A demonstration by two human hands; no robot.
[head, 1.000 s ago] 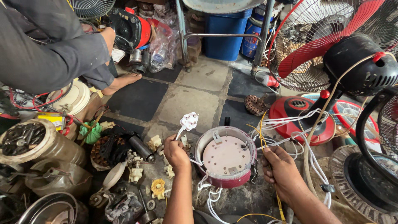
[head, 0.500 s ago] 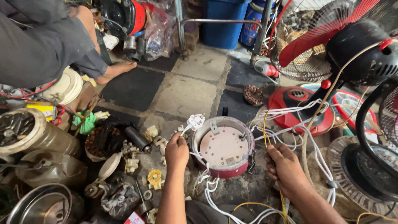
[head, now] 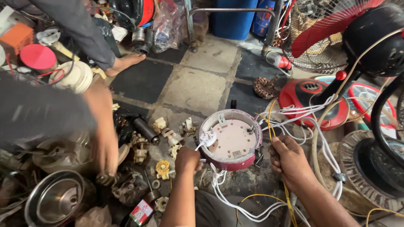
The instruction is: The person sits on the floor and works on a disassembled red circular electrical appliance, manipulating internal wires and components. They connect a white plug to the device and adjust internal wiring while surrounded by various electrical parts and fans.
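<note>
your left hand (head: 187,160) has come down off the rim since a second ago and now sits at the near-left edge of the round maroon-walled appliance base (head: 230,141), fingers curled shut around the white cord whose small white plug (head: 207,138) now lies over the base's pale pink plate instead of standing above it on the floor side. your right hand (head: 287,156) has closed in to the base's right side, fingers bent around a thin yellow wire (head: 271,126) and touching the rim; whether it pinches the wire tight i cannot tell. the base itself has stayed on the floor between your hands, open face up, so judging from this the work is on its wiring, not on moving it. another person's arm (head: 101,134) in a grey sleeve has swung in at the left, blurred, reaching down over the heap of small parts beside a steel bowl (head: 59,201).

for packages and signs: a small red-and-white box (head: 141,212) lies tilted near your left forearm, an orange box (head: 16,37) sits at the far left top, a clear plastic bag (head: 168,21) leans by the blue barrel (head: 233,19), and a round red lid (head: 38,56) rests near the orange box. the red fan base (head: 313,101) stands just right of the white wires.
</note>
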